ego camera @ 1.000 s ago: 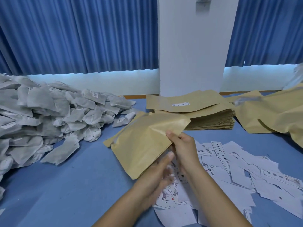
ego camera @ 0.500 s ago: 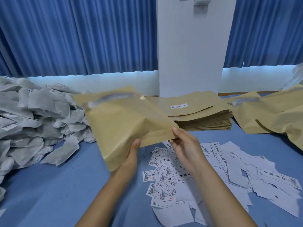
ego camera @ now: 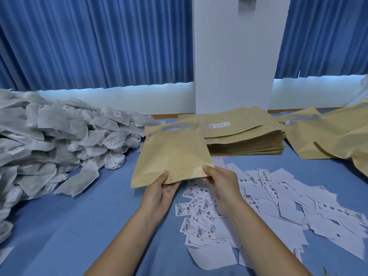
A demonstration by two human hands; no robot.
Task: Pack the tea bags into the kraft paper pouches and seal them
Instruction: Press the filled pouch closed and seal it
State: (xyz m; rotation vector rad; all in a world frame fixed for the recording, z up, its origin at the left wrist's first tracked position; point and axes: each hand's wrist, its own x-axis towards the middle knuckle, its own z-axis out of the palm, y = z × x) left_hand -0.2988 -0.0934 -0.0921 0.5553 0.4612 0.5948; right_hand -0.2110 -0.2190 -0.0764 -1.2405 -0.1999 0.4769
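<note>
Snugly, left hand (ego camera: 161, 193), right hand (ego camera: 222, 182): fingers (ego camera: 208, 169) around pouch (ego camera: 173, 154)

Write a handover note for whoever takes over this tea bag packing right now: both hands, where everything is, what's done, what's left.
Left hand and right hand each grip the near edge of one kraft pouch, which looks flat and unfilled.
Tea bags are piled at the left of the table. The flat pouch stack is behind. Paper labels are scattered to the right. The loose pouches are at the far right, contents not visible.
Done: one pouch in hand.
Left: fill it, seal it, repeat.
</note>
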